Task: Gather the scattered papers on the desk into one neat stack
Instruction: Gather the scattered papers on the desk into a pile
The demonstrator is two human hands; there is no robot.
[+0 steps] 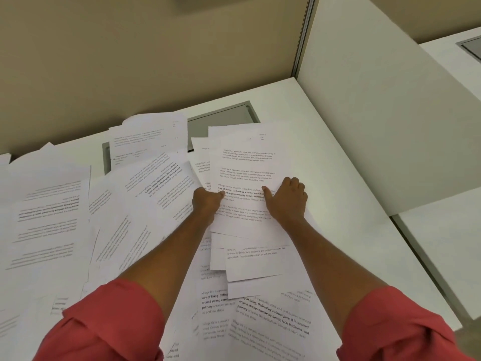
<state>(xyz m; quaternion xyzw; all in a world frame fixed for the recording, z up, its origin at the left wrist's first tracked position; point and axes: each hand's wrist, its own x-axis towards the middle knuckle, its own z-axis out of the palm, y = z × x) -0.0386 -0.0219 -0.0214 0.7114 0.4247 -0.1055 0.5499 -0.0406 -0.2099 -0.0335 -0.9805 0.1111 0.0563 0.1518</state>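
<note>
Pinching the top sheet (pixel 244 162) at both sides, left hand (pixel 207 201) and right hand (pixel 286 201) extend forward (thumbs on top).

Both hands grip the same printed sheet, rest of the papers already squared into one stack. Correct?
Not quite. The left hand and right hand do grip the same printed sheet, but the other papers lie scattered and overlapping across the desk, not stacked. The head view shows it.

White printed papers (pixel 59 209) strewn over the worktop (pixel 338 194), overlapping, at mixed angles, some with the text upside down. Loose pile centre-right. Its top sheet (pixel 242 144) lies roughly straight with the text upright, gripped at its side edges by the left hand (pixel 207 200) and right hand (pixel 286 199).
</note>
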